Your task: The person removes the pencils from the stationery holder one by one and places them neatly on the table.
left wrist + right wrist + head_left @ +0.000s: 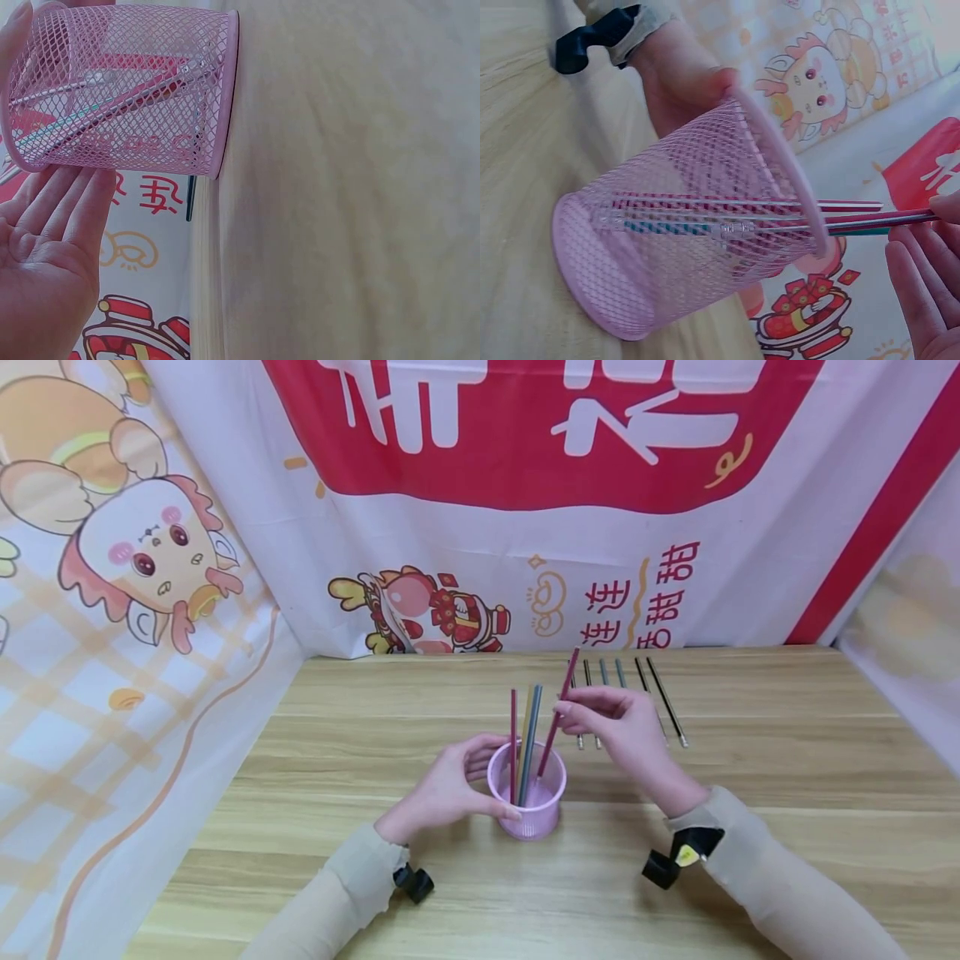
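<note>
A pink mesh pencil cup (529,828) stands upright on the table. My left hand (444,783) holds it from the left, thumb at the near side and fingers at the far side. Inside lean a red pencil (513,727), a yellow pencil (527,718) and a blue pencil (533,720). My right hand (621,720) pinches another red pencil (571,672) between thumb and fingers, above the cup's right rim. In the right wrist view, the eraser end of this held pencil (733,229) is inside the cup, above its bottom.
Behind my right hand several black pencils (664,697) and blue pencils (603,672) lie in a row on the wooden table (360,777). A printed cloth (465,543) hangs along the table's back edge, and another patterned cloth (172,693) borders the left side.
</note>
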Available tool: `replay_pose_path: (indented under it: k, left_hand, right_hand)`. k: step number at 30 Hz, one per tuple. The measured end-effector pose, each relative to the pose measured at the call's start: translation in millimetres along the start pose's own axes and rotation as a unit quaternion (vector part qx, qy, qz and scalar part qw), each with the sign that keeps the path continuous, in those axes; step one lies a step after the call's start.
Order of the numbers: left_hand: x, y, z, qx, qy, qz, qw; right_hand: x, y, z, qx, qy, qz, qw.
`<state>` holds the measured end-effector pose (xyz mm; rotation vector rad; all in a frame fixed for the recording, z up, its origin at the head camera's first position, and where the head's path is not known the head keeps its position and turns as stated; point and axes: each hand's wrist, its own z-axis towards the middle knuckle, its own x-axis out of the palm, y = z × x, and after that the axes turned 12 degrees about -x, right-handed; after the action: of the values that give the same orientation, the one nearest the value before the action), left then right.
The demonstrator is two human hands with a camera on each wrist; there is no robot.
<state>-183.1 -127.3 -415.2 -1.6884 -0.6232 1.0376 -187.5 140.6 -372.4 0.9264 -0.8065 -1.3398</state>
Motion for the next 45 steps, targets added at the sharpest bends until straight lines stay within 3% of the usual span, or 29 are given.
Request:
replay_pose_path:
  k: [13, 19, 29, 45]
  left_hand:
    - [0.3, 1.2, 0.4, 0.001, 0.001, -0.007, 1.0000]
    - [0.4, 1.3, 0.6, 0.000, 0.000, -0.008, 1.0000]
    - [0.7, 0.9, 0.4, 0.001, 0.001, -0.009, 1.0000]
    - [0.5, 0.3, -0.1, -0.002, 0.001, -0.009, 1.0000]
  right_hand:
    - [-25, 22, 12.6, -0.043, -0.074, 0.057, 0.9947]
    - [-41, 29, 17.0, -0.056, -0.109, 0.058, 0.9908]
    - [-73, 26, 23.9, -0.031, -0.146, 0.046, 0.9877]
    - [-128, -6, 36.2, 0.044, -0.165, 0.040, 0.9846]
